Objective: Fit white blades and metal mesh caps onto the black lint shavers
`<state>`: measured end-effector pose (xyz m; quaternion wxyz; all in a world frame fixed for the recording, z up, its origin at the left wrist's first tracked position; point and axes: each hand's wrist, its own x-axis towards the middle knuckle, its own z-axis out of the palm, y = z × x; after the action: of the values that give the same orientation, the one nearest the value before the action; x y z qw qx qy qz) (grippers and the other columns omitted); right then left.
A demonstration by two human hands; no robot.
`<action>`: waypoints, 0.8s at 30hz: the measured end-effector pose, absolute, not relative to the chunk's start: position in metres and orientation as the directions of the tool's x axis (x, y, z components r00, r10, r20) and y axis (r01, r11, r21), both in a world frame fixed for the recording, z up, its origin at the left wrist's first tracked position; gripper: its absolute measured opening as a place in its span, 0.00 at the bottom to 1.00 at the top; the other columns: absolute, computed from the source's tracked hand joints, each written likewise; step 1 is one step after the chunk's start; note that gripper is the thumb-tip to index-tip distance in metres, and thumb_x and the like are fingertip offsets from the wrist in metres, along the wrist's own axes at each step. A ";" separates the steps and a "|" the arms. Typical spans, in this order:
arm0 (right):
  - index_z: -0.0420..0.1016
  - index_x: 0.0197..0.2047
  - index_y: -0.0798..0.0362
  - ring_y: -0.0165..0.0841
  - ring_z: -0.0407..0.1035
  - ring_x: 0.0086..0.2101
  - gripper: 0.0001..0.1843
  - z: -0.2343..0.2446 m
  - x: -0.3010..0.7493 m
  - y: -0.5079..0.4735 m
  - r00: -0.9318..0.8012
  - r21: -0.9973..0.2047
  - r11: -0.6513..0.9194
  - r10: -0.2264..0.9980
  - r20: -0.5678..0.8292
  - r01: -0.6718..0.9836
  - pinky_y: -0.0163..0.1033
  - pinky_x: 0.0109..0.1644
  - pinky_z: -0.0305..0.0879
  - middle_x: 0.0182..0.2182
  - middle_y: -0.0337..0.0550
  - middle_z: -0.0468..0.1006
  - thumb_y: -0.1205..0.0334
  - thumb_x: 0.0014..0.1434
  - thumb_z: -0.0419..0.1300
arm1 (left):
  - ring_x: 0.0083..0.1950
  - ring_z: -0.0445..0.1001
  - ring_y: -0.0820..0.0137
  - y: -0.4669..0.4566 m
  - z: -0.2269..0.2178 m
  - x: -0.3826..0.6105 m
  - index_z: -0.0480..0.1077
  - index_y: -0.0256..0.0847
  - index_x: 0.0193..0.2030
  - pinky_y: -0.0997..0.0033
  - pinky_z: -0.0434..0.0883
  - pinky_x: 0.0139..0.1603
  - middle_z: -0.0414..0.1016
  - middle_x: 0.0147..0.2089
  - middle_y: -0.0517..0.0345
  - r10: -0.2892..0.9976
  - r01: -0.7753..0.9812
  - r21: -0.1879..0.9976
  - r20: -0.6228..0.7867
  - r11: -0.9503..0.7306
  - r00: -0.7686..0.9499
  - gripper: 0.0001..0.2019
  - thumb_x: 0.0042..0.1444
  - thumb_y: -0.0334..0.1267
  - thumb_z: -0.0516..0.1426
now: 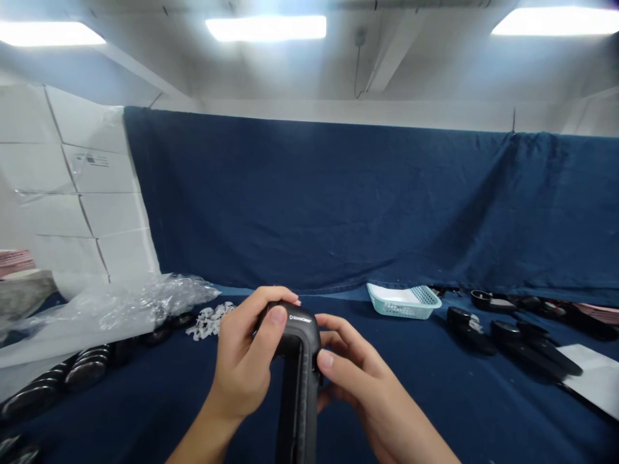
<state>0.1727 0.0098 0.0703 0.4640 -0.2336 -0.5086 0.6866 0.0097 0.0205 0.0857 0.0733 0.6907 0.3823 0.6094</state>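
A black L-shaped plastic appliance part with small white lettering on its top is held up in front of me, its long arm pointing down toward me. My left hand is closed round its upper left end, the thumb pressed on top beside the lettering. At the right side of the bend, my right hand grips it with thumb and fingers. Some of the right fingers are hidden behind the part. Small white plastic pieces lie in a heap on the dark blue cloth, left of my left hand.
A light green basket stands at the back. Black plastic parts lie on the right near a white sheet. Rows of black rounded parts sit at left beside clear plastic wrap. White boxes are stacked behind; a blue curtain hangs opposite.
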 end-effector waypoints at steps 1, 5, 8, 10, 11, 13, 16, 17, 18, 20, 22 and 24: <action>0.68 0.51 0.47 0.35 0.69 0.39 0.23 0.071 0.173 0.008 -0.451 -0.917 -0.046 0.880 0.151 -0.396 0.38 0.35 0.67 0.44 0.43 0.72 0.57 0.52 0.65 | 0.38 0.73 0.68 0.021 0.085 0.010 0.73 0.40 0.40 0.71 0.67 0.38 0.76 0.37 0.59 0.624 0.429 0.576 0.781 -0.696 -0.035 0.14 0.64 0.41 0.48; 0.65 0.55 0.44 0.32 0.69 0.38 0.28 0.075 0.178 0.003 -0.453 -0.932 -0.038 0.881 0.139 -0.360 0.39 0.40 0.67 0.46 0.41 0.72 0.62 0.51 0.66 | 0.38 0.73 0.68 0.023 0.084 0.009 0.72 0.40 0.40 0.70 0.67 0.39 0.76 0.37 0.59 0.640 0.419 0.588 0.768 -0.692 -0.021 0.14 0.64 0.42 0.48; 0.65 0.56 0.43 0.33 0.69 0.41 0.30 0.075 0.183 0.003 -0.479 -0.938 -0.039 0.867 0.141 -0.346 0.40 0.45 0.67 0.48 0.40 0.71 0.64 0.50 0.67 | 0.40 0.73 0.67 0.023 0.083 0.010 0.72 0.40 0.41 0.69 0.67 0.40 0.76 0.38 0.58 0.645 0.418 0.593 0.764 -0.688 -0.021 0.14 0.64 0.42 0.48; 0.65 0.56 0.43 0.34 0.69 0.43 0.31 0.074 0.185 0.005 -0.497 -0.939 -0.039 0.855 0.145 -0.340 0.41 0.46 0.67 0.49 0.40 0.71 0.65 0.49 0.68 | 0.39 0.73 0.68 0.023 0.082 0.010 0.72 0.40 0.41 0.70 0.67 0.39 0.76 0.39 0.58 0.643 0.408 0.593 0.765 -0.694 -0.018 0.14 0.64 0.42 0.48; 0.65 0.56 0.42 0.34 0.69 0.43 0.33 0.074 0.185 0.006 -0.503 -0.941 -0.036 0.852 0.148 -0.336 0.41 0.46 0.67 0.49 0.41 0.70 0.65 0.48 0.68 | 0.39 0.73 0.68 0.023 0.082 0.010 0.72 0.40 0.41 0.70 0.67 0.39 0.76 0.39 0.58 0.642 0.400 0.593 0.767 -0.699 -0.016 0.13 0.64 0.42 0.48; 0.65 0.56 0.41 0.35 0.68 0.43 0.34 0.072 0.186 0.008 -0.503 -0.943 -0.020 0.850 0.158 -0.331 0.42 0.45 0.68 0.50 0.41 0.69 0.65 0.47 0.69 | 0.39 0.73 0.68 0.023 0.081 0.010 0.72 0.41 0.42 0.70 0.67 0.39 0.76 0.39 0.58 0.637 0.384 0.591 0.771 -0.710 -0.010 0.13 0.64 0.42 0.48; 0.65 0.56 0.41 0.36 0.68 0.43 0.33 0.071 0.185 0.008 -0.493 -0.943 -0.010 0.854 0.165 -0.332 0.43 0.44 0.68 0.49 0.42 0.69 0.64 0.47 0.69 | 0.40 0.73 0.68 0.025 0.080 0.010 0.72 0.40 0.42 0.69 0.68 0.40 0.76 0.40 0.58 0.626 0.375 0.582 0.780 -0.721 -0.008 0.13 0.64 0.42 0.48; 0.65 0.56 0.41 0.36 0.68 0.43 0.33 0.072 0.185 0.008 -0.492 -0.944 -0.012 0.856 0.161 -0.330 0.43 0.45 0.68 0.49 0.42 0.69 0.64 0.47 0.69 | 0.40 0.73 0.68 0.026 0.080 0.010 0.72 0.40 0.42 0.69 0.68 0.40 0.76 0.40 0.57 0.620 0.378 0.577 0.784 -0.724 -0.009 0.13 0.64 0.42 0.48; 0.65 0.56 0.42 0.36 0.68 0.43 0.32 0.072 0.184 0.007 -0.489 -0.946 -0.017 0.859 0.153 -0.325 0.42 0.45 0.67 0.49 0.41 0.69 0.64 0.48 0.68 | 0.40 0.73 0.68 0.026 0.080 0.010 0.72 0.40 0.42 0.69 0.68 0.40 0.76 0.40 0.57 0.613 0.381 0.569 0.790 -0.729 -0.010 0.13 0.64 0.42 0.48; 0.66 0.55 0.42 0.35 0.67 0.42 0.30 0.074 0.183 0.005 -0.471 -0.947 -0.021 0.871 0.139 -0.320 0.41 0.45 0.67 0.49 0.40 0.70 0.64 0.49 0.67 | 0.40 0.73 0.67 0.027 0.079 0.010 0.72 0.40 0.42 0.69 0.68 0.40 0.76 0.40 0.57 0.594 0.388 0.550 0.805 -0.739 -0.011 0.14 0.65 0.42 0.47; 0.67 0.54 0.43 0.33 0.68 0.40 0.27 0.075 0.181 0.005 -0.438 -0.946 -0.015 0.888 0.136 -0.325 0.40 0.43 0.67 0.46 0.40 0.71 0.63 0.50 0.66 | 0.41 0.73 0.66 0.026 0.079 0.011 0.72 0.39 0.42 0.68 0.68 0.41 0.76 0.40 0.56 0.573 0.398 0.525 0.820 -0.752 0.001 0.15 0.65 0.43 0.47; 0.68 0.52 0.43 0.32 0.68 0.38 0.25 0.076 0.178 0.005 -0.413 -0.943 -0.014 0.901 0.132 -0.331 0.38 0.41 0.67 0.44 0.39 0.72 0.62 0.51 0.65 | 0.40 0.73 0.66 0.025 0.080 0.012 0.72 0.39 0.42 0.68 0.68 0.41 0.76 0.40 0.55 0.552 0.414 0.497 0.834 -0.762 0.015 0.16 0.65 0.43 0.46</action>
<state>0.1779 0.0049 0.0758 0.4685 -0.2725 -0.5231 0.6577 0.0117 0.0247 0.0796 0.0561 0.7101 0.3402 0.6140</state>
